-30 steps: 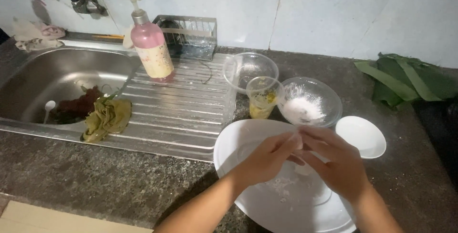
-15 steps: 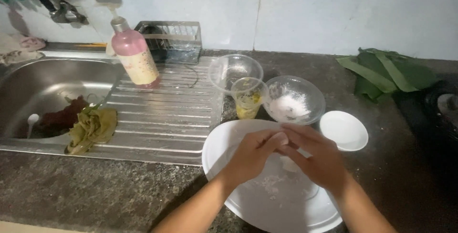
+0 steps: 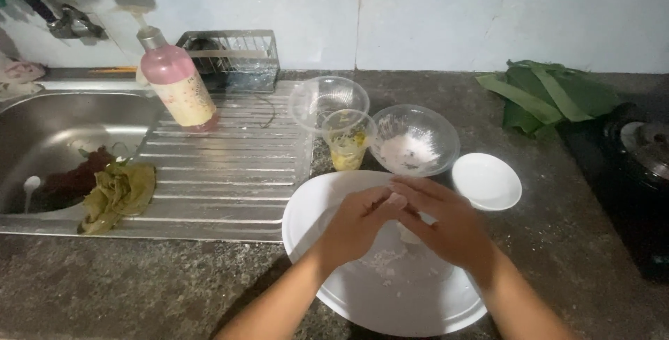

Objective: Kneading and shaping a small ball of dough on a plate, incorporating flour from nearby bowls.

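Observation:
My left hand [image 3: 359,223] and my right hand [image 3: 442,218] meet over a large white plate [image 3: 348,295] on the dark stone counter. Their fingertips press together around a small pale lump that is mostly hidden between them. White floury bits [image 3: 390,263] lie on the plate under the hands. Just beyond the plate stand a clear bowl with white powder [image 3: 414,141], a plastic cup with yellow contents [image 3: 348,138] and an empty clear bowl [image 3: 329,101].
A small white saucer [image 3: 486,181] sits to the right of the plate. Green leaves [image 3: 547,96] lie at the back right, a dark stove [image 3: 637,166] at the right edge. The steel sink [image 3: 63,145], a green rag [image 3: 118,194], a pink pump bottle [image 3: 174,82] and a wire rack [image 3: 230,58] are at the left.
The view has shifted slightly, so everything sits a little lower and to the right. Both hands stay together over the plate, fingers still working the small lump.

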